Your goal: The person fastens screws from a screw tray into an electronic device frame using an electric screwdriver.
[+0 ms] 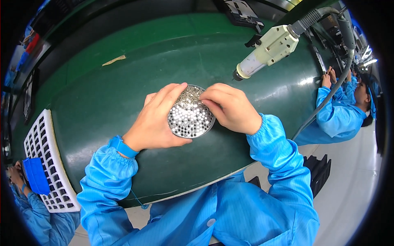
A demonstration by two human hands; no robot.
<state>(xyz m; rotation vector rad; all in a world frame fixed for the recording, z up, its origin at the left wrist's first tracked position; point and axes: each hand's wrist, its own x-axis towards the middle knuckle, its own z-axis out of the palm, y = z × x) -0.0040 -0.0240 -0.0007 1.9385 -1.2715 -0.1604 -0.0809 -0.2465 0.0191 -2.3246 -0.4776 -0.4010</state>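
Left hand [158, 117]: clasping round perforated tray [191, 132]. Right hand [234, 107]: pinched, contents unclear, small metal pieces [188, 94] beneath. Step: apparently picking; next calls for steady tray.

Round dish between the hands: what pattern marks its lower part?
The round dish has rows of bright and dark dots on silver, seen in the head view.

Metal pieces [188, 96] indistinct, lower-left co-worker [55, 224] cropped

No lettering, labels, numbers or signs can be read here.
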